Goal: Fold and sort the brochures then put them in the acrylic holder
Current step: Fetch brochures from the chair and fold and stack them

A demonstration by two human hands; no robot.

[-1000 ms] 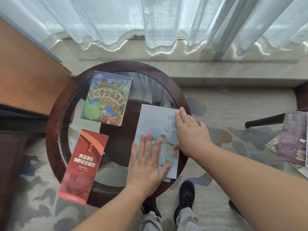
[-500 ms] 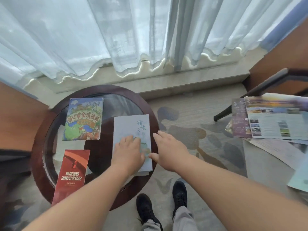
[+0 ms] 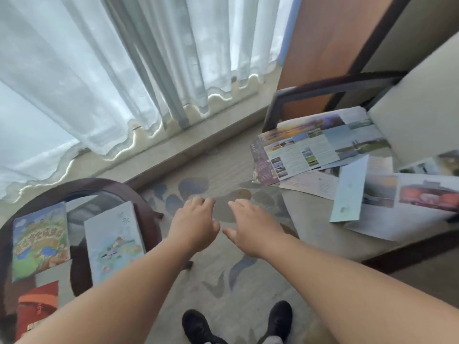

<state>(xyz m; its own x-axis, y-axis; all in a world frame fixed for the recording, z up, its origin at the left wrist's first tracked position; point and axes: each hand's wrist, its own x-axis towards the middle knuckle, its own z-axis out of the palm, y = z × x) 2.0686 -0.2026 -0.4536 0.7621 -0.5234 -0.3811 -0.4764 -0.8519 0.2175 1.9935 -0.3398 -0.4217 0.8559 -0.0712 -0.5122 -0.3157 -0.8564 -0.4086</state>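
Observation:
Three folded brochures lie on the round glass table (image 3: 146, 207) at the left: a pale blue one (image 3: 113, 242), a colourful cartoon one (image 3: 41, 240) and a red one (image 3: 37, 306). Both hands hang in the air over the carpet, between the table and the chair. My left hand (image 3: 192, 225) has loosely curled fingers and holds nothing. My right hand (image 3: 250, 224) is relaxed and empty too. Several unfolded brochures (image 3: 315, 147) and a folded light blue leaflet (image 3: 350, 192) lie spread on the chair seat at the right. No acrylic holder is in view.
A dark wooden chair (image 3: 323, 88) with a cream seat and back stands at the right. Sheer white curtains (image 3: 111, 70) hang along the window behind. Patterned carpet (image 3: 223, 276) covers the floor, and my black shoes (image 3: 198, 326) show at the bottom.
Both hands have lifted off the pale blue brochure and moved right, off the table. The view has swung right, bringing the chair and its loose brochures into sight.

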